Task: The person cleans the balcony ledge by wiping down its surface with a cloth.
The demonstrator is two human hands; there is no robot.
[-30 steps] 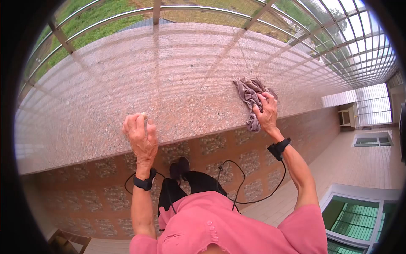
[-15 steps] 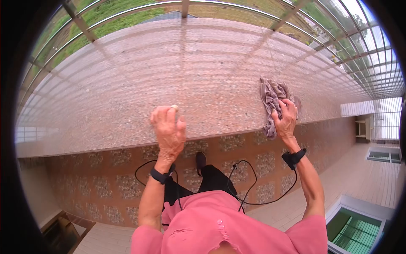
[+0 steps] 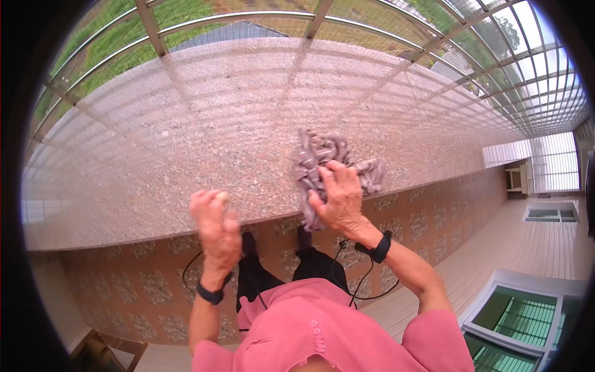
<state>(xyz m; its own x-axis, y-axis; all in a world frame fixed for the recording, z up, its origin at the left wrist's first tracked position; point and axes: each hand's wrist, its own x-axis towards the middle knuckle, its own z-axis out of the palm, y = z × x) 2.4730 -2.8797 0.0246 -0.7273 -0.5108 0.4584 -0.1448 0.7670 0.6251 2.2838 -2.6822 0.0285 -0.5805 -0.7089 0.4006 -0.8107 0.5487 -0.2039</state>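
A crumpled mauve-grey cloth [image 3: 319, 152] lies on the speckled pinkish stone ledge [image 3: 186, 136], with one end hanging over the front edge. My right hand [image 3: 342, 195] presses down on it, fingers bent into its folds. To the left, my left hand [image 3: 215, 226] is raised by the ledge's front edge, apart from the cloth. Its fingers are curled in, and a small pale spot shows at a fingertip; whether anything is held is hidden. Both wrists wear black bands, with a cable running from them.
Metal railing bars [image 3: 235, 18] line the ledge's far side, with grass beyond. Below lies a floor with pebbled squares [image 3: 155, 286], where my feet stand close to the ledge. A looped black cable [image 3: 387, 291] hangs beside my legs. A green-glass window [image 3: 517, 316] is at lower right.
My right hand has slid the cloth leftward along the ledge, toward my left hand. My left hand has shifted slightly left and nearer my body. The view has also turned a little.
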